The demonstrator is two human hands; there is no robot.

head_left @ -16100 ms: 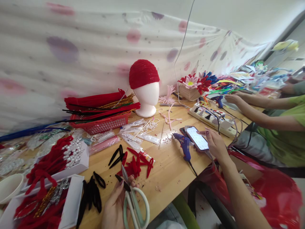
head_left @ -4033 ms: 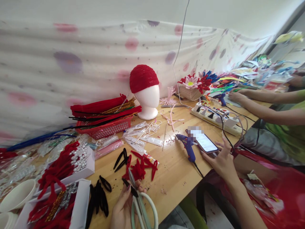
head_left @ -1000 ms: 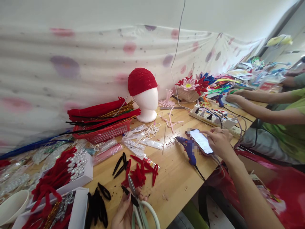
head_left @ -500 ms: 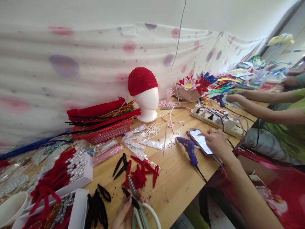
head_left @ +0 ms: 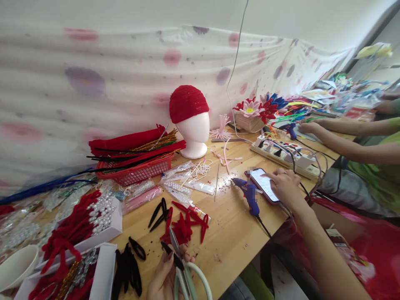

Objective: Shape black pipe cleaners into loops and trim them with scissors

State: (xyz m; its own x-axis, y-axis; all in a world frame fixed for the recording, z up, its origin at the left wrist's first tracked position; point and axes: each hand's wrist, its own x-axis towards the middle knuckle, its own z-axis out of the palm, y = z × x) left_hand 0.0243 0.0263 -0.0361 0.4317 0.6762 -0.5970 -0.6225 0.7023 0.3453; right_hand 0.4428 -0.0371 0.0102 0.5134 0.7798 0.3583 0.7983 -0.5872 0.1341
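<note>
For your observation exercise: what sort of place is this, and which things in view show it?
Probably a handicraft workbench. A mannequin head wears a red cap, a red basket holds pipe cleaners, and a blue glue gun lies beside the phone under the right hand.

Left hand [head_left: 164,279] enters at the 6 o'clock edge of the view; only fingers and part of the palm show, bare, no ring or glove seen — nails painted dark, a plum or maroon shade. Right hand [head_left: 286,185] lies toward 3 o'clock, with the forearm running back to the 5 o'clock corner — forearm bare along its visible length, no sleeve, watch or bracelet in view. Its nails cannot be made out.
</note>
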